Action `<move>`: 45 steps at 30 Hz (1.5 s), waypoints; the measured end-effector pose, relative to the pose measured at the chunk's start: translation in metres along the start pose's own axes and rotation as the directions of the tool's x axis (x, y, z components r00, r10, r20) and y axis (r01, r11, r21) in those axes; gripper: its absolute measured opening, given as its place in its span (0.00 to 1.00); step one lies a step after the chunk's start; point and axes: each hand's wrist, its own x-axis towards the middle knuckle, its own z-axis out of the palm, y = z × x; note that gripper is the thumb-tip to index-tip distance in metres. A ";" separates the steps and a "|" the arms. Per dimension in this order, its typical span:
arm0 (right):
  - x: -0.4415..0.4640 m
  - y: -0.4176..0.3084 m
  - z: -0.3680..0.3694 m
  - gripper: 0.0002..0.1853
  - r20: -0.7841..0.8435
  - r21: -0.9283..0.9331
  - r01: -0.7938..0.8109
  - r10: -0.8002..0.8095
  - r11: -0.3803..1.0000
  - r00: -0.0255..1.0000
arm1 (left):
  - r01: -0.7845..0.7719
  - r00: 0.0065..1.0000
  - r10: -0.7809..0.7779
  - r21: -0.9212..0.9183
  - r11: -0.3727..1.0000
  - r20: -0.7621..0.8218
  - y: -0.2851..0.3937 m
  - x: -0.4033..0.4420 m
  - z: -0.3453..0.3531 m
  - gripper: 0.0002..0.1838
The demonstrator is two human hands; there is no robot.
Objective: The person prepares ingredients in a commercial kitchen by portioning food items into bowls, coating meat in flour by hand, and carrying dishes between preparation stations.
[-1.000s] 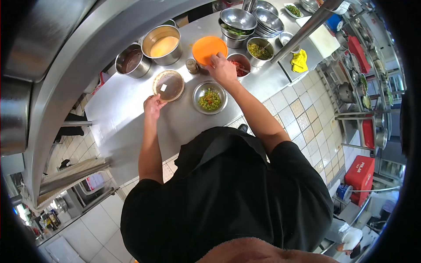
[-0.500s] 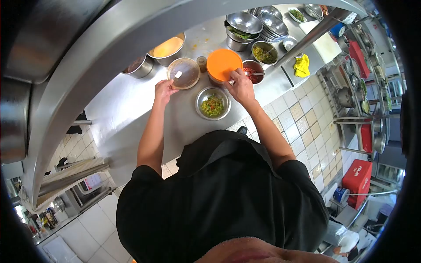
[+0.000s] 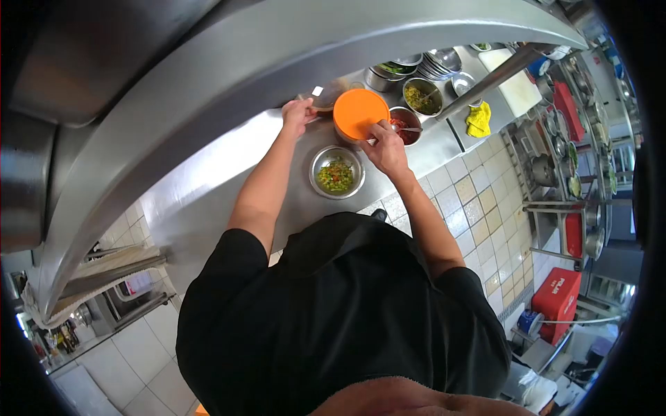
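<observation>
Bright, fisheye-warped view
White glare floods the steel surface (image 3: 225,149); the metal beam (image 3: 291,52) bows and the corners go black.

A working kitchen, by its scale more likely a restaurant's than a home's. A long stainless-steel table (image 3: 208,184) crosses the middle of the frame. Left of centre on the frame's lower half of that surface sits a metal bowl (image 3: 320,164) of chopped vegetables (image 3: 336,177); toward the upper right come a steel pot (image 3: 437,105) of yellow-green food, stacked metal bowls (image 3: 441,64) and a white board (image 3: 510,84). Metal racks (image 3: 553,206) packed with pans line the right edge, above a red box (image 3: 557,305) lettered POLAR. Tiles cover the floor (image 3: 452,202). At lower right, another person (image 3: 538,392) appears.
</observation>
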 end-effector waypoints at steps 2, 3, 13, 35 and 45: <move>0.002 0.000 -0.002 0.13 0.022 0.031 0.019 -0.019 0.999 1.000 | 0.022 1.000 -0.022 0.016 1.000 -0.007 -0.001 -0.004 0.008 0.13; 0.004 0.001 -0.002 0.13 0.030 0.031 0.037 -0.038 0.999 0.999 | 0.042 0.999 -0.041 0.055 0.998 -0.016 0.001 -0.009 0.013 0.15; 0.010 -0.018 0.021 0.10 0.088 0.102 0.164 -0.174 0.981 0.981 | -0.200 0.977 0.131 0.521 0.830 0.167 0.021 -0.110 0.003 0.23; 0.134 0.060 0.060 0.13 -0.108 -0.422 0.029 -0.082 0.906 0.991 | -0.353 0.691 0.722 0.860 0.367 -0.025 0.108 -0.127 -0.068 0.20; 0.135 0.084 0.040 0.13 0.048 -0.629 -0.079 0.141 0.773 0.989 | -0.394 0.882 0.130 0.860 -0.325 0.453 0.060 0.004 0.061 0.12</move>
